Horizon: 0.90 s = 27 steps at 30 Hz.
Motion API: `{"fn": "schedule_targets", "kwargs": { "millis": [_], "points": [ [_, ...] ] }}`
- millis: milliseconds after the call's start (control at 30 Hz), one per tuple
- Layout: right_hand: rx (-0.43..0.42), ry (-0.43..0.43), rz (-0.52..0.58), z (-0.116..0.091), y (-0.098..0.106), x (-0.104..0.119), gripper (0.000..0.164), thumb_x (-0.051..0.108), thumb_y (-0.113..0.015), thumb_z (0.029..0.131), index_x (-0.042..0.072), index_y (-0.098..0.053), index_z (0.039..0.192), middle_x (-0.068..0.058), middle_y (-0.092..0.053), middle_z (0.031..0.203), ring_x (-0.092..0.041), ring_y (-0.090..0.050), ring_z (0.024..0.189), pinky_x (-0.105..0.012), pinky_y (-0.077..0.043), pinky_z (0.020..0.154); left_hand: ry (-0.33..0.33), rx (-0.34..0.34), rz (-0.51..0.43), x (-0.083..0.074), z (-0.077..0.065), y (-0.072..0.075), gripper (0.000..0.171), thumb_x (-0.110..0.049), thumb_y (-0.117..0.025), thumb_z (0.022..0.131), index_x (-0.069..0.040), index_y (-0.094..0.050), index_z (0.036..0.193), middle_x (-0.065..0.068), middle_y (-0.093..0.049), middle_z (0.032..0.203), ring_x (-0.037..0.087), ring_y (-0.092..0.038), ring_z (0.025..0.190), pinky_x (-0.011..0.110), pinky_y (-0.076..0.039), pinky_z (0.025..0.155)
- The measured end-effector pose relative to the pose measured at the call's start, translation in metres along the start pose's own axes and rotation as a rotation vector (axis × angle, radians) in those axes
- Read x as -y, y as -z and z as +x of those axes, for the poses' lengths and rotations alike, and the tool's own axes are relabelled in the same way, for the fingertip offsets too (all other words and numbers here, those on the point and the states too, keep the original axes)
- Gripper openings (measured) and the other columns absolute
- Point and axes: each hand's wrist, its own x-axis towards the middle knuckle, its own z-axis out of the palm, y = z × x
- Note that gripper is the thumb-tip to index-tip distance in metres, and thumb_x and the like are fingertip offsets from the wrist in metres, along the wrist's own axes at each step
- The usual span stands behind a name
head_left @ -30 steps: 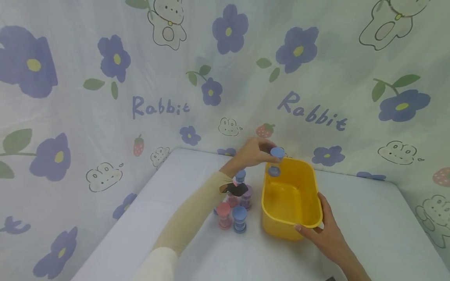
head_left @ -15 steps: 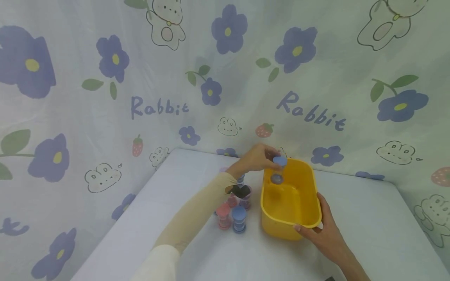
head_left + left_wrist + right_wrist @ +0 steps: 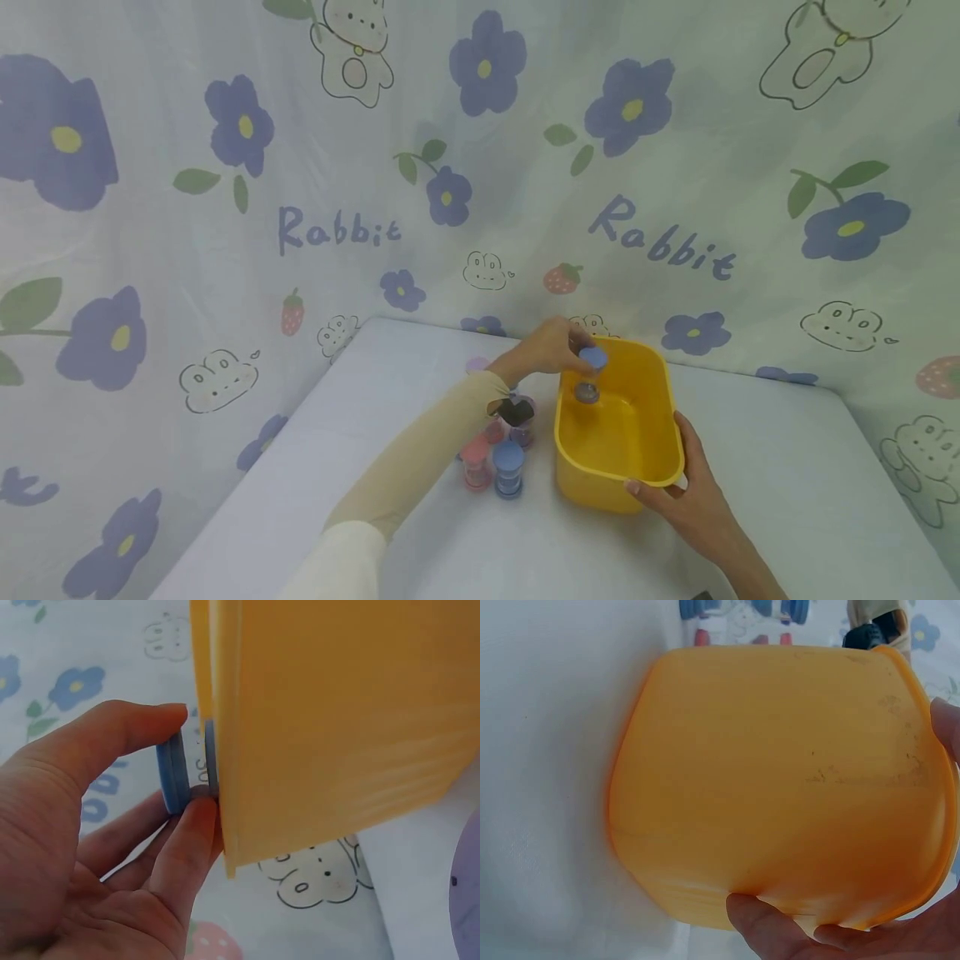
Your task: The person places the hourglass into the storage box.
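Holds a blue-ended sand timer (image 3: 592, 359) in the left hand (image 3: 553, 345), pinched between thumb and fingers near its upper end — probably to leave the lower end unobstructed — with that lower end at the mouth of the yellow bin (image 3: 592, 492), toward its far left corner. Grips the bin's near right corner with the right hand (image 3: 697, 510), likely to steady it. Leaves other timers (image 3: 508, 457), blue, pink and purple, grouped on the table (image 3: 795, 467) beside the bin, presumably for easy reach. Reads "Rabbit" twice on the backdrop cloth (image 3: 525, 208), and apparently "30" on the held timer.
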Motion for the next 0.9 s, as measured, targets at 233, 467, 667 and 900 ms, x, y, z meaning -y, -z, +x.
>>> {"fn": "schedule_targets", "kwargs": {
  "millis": [233,467,667,900],
  "points": [
    [0.003,-0.020,-0.007,0.000,0.000,0.001,0.124,0.049,-0.078,0.090,0.031,0.020,0.163,-0.017,0.003,0.175,-0.045,-0.020,0.156,-0.058,-0.042,0.114,0.020,0.017,0.088,0.001,0.002,-0.004,0.050,-0.026,-0.087,0.085,-0.009,-0.071,0.128,0.006,-0.076,0.122,0.016,-0.072,0.105,0.024,-0.062,0.090],
    [0.001,-0.016,-0.004,0.000,0.000,0.001,0.124,0.050,-0.078,0.090,0.032,0.020,0.163,-0.016,0.003,0.175,-0.044,-0.020,0.155,-0.058,-0.042,0.114,0.007,0.030,0.137,-0.001,0.006,-0.006,0.048,-0.030,-0.087,0.084,-0.009,-0.073,0.125,0.004,-0.076,0.119,0.012,-0.070,0.099,0.024,-0.062,0.089],
    [0.003,-0.008,-0.001,0.001,0.000,-0.001,0.122,0.049,-0.077,0.090,0.032,0.019,0.163,-0.016,0.003,0.175,-0.044,-0.021,0.155,-0.058,-0.043,0.113,-0.027,0.044,0.151,-0.001,0.011,-0.010,0.043,-0.029,-0.086,0.085,-0.008,-0.075,0.120,0.004,-0.078,0.112,0.009,-0.069,0.089,0.018,-0.061,0.083],
    [-0.001,0.022,-0.007,0.000,0.002,0.000,0.119,0.046,-0.076,0.092,0.032,0.018,0.163,-0.016,0.001,0.175,-0.043,-0.023,0.155,-0.055,-0.045,0.111,-0.070,0.049,0.225,-0.003,0.014,-0.013,0.036,-0.026,-0.086,0.085,-0.008,-0.077,0.116,0.003,-0.080,0.104,0.007,-0.066,0.080,0.013,-0.057,0.074]
  ]
}}
